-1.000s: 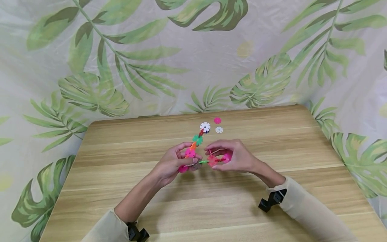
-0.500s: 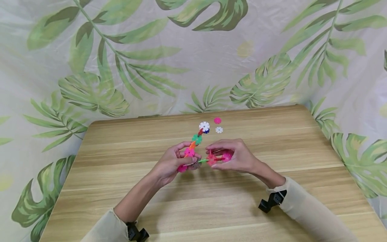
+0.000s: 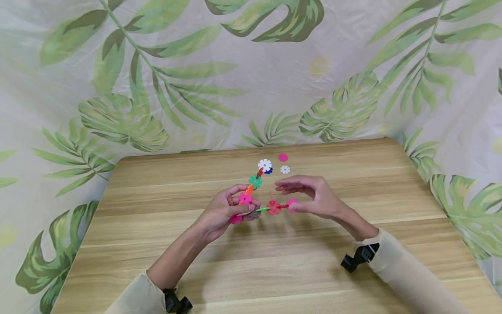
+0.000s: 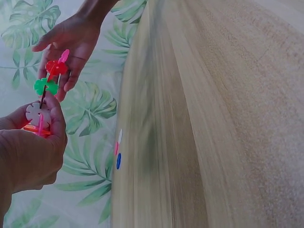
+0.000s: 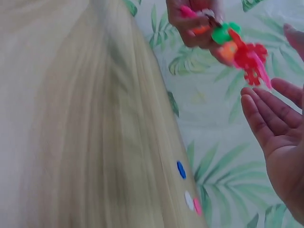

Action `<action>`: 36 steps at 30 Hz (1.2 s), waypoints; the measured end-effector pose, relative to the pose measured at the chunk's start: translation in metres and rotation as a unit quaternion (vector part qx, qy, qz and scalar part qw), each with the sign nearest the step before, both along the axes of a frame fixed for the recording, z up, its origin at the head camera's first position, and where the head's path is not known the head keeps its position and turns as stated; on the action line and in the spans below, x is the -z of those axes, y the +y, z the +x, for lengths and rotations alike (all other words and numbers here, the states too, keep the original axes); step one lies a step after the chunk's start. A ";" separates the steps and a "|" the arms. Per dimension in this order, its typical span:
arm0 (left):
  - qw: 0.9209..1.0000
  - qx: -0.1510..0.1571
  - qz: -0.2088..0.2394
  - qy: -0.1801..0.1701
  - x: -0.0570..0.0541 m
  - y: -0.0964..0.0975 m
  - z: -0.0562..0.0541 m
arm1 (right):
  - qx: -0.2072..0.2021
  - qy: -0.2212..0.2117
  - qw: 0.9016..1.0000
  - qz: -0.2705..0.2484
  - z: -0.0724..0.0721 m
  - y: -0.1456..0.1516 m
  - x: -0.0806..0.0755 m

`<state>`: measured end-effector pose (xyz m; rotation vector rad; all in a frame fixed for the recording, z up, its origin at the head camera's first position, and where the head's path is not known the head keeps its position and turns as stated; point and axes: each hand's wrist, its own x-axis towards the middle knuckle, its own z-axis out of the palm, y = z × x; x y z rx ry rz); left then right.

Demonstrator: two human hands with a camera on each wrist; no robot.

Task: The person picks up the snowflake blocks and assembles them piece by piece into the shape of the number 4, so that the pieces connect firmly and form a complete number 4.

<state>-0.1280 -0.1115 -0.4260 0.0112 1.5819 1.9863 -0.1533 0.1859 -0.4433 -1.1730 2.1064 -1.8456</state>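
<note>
My left hand (image 3: 219,213) pinches a chain of slotted plastic snowflake discs between thumb and fingers, at a grey disc (image 4: 37,114). One branch runs away from me through a pink disc (image 3: 245,198), an orange one and a green disc (image 3: 255,181) to a white disc (image 3: 264,165). Another reaches right through a light green piece (image 3: 262,209) and a red disc (image 3: 273,207) to a pink end disc (image 3: 291,205). My right hand (image 3: 319,198) is spread beside that end; in the right wrist view its fingertips (image 5: 254,95) lie just below the red and pink discs.
Loose on the wooden table (image 3: 176,270) near its far edge lie a blue disc (image 3: 268,170), a small white disc (image 3: 285,169) and a pink disc (image 3: 283,157). A leaf-printed cloth (image 3: 188,104) hangs behind. Black cameras (image 3: 360,257) sit at both wrists.
My right hand has loosened its fingers from the red and pink discs and drawn back to the right. The left hand keeps its hold, almost unmoved.
</note>
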 end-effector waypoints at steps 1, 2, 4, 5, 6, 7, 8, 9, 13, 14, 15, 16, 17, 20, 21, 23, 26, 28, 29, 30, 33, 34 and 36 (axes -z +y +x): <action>1.000 -0.001 -0.001 -0.001 0.000 0.000 0.000 | 0.004 0.002 1.000 -0.002 -0.002 0.003 0.000; 1.000 -0.002 -0.003 -0.001 0.000 0.000 0.000 | 0.010 0.002 1.000 -0.002 -0.005 0.006 0.001; 1.000 -0.003 -0.006 -0.002 0.001 -0.001 0.000 | 0.030 0.000 1.000 0.005 -0.010 0.011 0.003; 1.000 -0.003 -0.007 -0.002 0.001 -0.001 0.000 | 0.042 -0.001 0.999 0.011 -0.013 0.013 0.004; 1.000 -0.004 -0.008 -0.001 0.001 -0.001 -0.001 | 0.057 -0.004 0.998 0.022 -0.015 0.015 0.005; 1.000 -0.004 -0.009 -0.002 0.001 -0.001 -0.001 | 0.073 -0.007 0.997 0.034 -0.019 0.017 0.007; 1.000 -0.002 -0.010 0.001 0.002 -0.002 -0.001 | 0.089 -0.011 0.995 0.048 -0.022 0.019 0.009; 1.000 -0.002 -0.010 0.002 0.002 -0.002 -0.001 | 0.105 -0.013 0.992 0.063 -0.026 0.021 0.011; 1.000 -0.001 -0.011 0.004 0.001 -0.003 -0.001 | 0.152 -0.021 0.981 0.121 -0.043 0.025 0.020; 1.000 -0.001 -0.012 0.005 0.000 -0.004 -0.001 | 0.160 -0.020 0.978 0.134 -0.047 0.025 0.022; 1.000 -0.001 -0.011 0.004 0.000 -0.004 -0.001 | 0.167 -0.020 0.975 0.148 -0.051 0.026 0.023; 1.000 -0.001 -0.010 0.003 0.000 -0.004 -0.001 | 0.173 -0.019 0.971 0.162 -0.055 0.026 0.025; 1.000 -0.001 -0.009 0.003 0.000 -0.004 -0.001 | 0.178 -0.020 0.968 0.174 -0.059 0.026 0.027; 1.000 0.000 -0.008 0.001 0.000 -0.004 -0.001 | 0.193 -0.019 0.959 0.206 -0.069 0.025 0.033; 1.000 0.000 -0.009 0.000 0.000 -0.004 -0.001 | 0.197 -0.019 0.957 0.214 -0.073 0.025 0.035; 1.000 -0.002 -0.013 0.000 0.000 -0.004 -0.001 | 0.204 -0.017 0.952 0.228 -0.081 0.024 0.039; 1.000 -0.003 -0.016 0.001 0.000 -0.004 -0.001 | 0.211 -0.018 0.945 0.250 -0.091 0.023 0.044; 1.000 -0.003 -0.014 0.001 0.001 -0.004 0.000 | 0.215 -0.018 0.940 0.265 -0.096 0.022 0.047; 1.000 -0.003 -0.012 0.000 0.001 -0.004 0.000 | 0.216 -0.020 0.938 0.271 -0.099 0.022 0.047; 1.000 -0.003 -0.010 -0.001 0.002 -0.005 0.000 | 0.215 -0.021 0.936 0.278 -0.101 0.021 0.049; 1.000 -0.001 -0.010 0.000 0.003 -0.006 0.000 | 0.213 -0.025 0.932 0.291 -0.107 0.018 0.051; 1.000 -0.001 -0.011 0.000 0.003 -0.006 0.000 | 0.212 -0.026 0.931 0.295 -0.108 0.017 0.051; 1.000 -0.004 -0.013 -0.002 0.003 -0.006 0.000 | 0.213 -0.030 0.929 0.302 -0.111 0.014 0.052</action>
